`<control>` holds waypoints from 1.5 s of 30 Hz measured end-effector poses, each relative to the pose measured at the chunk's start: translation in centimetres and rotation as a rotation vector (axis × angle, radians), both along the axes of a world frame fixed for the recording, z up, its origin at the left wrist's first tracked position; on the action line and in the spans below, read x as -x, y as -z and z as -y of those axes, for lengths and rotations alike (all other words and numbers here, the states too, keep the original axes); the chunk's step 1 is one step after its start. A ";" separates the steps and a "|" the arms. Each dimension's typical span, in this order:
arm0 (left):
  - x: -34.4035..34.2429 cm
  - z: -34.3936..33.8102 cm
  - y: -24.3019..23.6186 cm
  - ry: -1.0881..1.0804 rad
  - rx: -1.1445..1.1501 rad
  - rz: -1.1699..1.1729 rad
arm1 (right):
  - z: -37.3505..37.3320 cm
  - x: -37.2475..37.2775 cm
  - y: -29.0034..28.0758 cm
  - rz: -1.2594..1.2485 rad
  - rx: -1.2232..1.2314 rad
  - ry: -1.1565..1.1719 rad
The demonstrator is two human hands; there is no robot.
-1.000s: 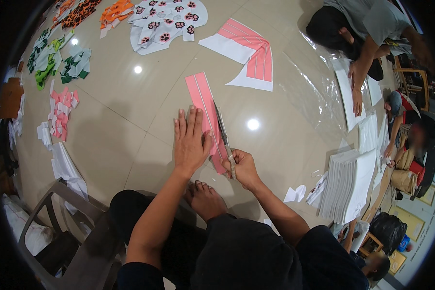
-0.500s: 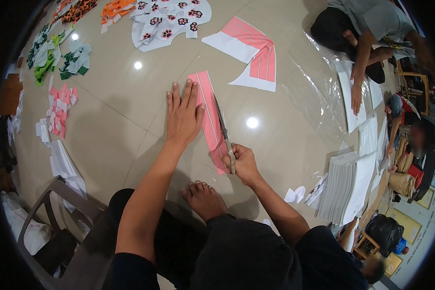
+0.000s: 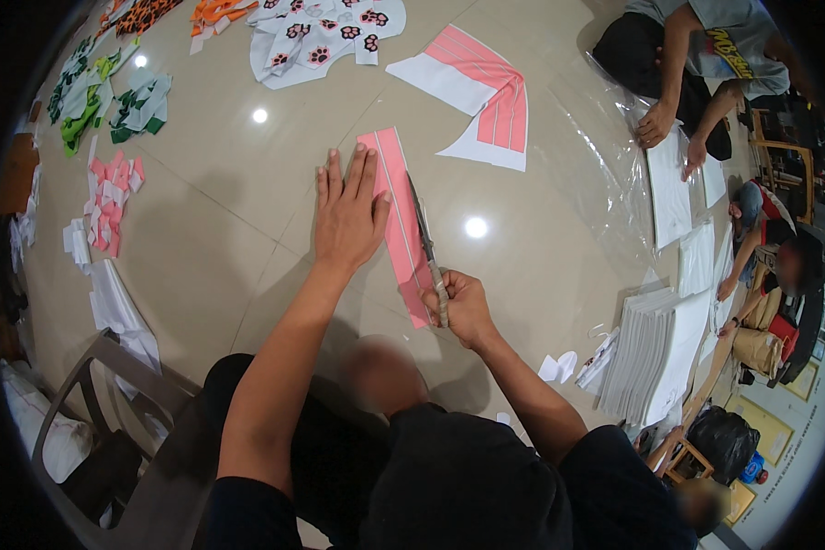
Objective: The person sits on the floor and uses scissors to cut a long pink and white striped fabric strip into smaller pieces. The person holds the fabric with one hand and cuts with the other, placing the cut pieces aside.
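Note:
A long pink strip of fabric with thin white lines lies on the tiled floor in front of me. My left hand rests flat on the floor at its left edge, fingers stretched out, with the fingertips touching the strip's far part. My right hand grips a pair of scissors by handles that look wrapped in tape. The blades lie along the strip's right edge, pointing away from me and seemingly nearly closed. Farther off to the right lies a pink-and-white striped fabric piece, bent at an angle.
Pink scraps, green scraps and a paw-print fabric lie to the left and far side. On the right stand a stack of white sheets and clear plastic. A co-worker's hand is beyond. A chair stands near left.
My hands and the scissors hold almost the same place on the strip. At the far right, the co-worker's hands have shifted over the white sheets, one drawing back to the far edge.

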State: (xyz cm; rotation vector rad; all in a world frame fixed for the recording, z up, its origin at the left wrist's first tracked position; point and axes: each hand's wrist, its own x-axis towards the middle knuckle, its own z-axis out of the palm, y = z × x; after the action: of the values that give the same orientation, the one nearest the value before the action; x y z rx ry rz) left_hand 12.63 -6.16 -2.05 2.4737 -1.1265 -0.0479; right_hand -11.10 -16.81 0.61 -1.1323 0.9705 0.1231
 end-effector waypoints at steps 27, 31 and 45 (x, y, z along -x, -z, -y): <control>0.1 0.2 0.1 -0.007 -0.003 -0.005 | 0.5 -2.3 -1.2 -0.046 0.037 -0.006; 0.1 0.3 0.0 -0.004 -0.003 -0.008 | 0.5 -2.0 -1.0 -0.039 0.028 -0.003; 0.1 0.3 0.1 -0.011 0.001 -0.009 | 1.1 -3.9 -1.4 -0.040 0.067 -0.020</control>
State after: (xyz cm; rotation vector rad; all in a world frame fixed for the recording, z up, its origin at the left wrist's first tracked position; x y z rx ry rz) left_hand 12.56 -6.50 -2.15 2.4765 -1.1084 -0.0556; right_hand -7.21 -17.86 1.97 -1.2052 1.0051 0.1300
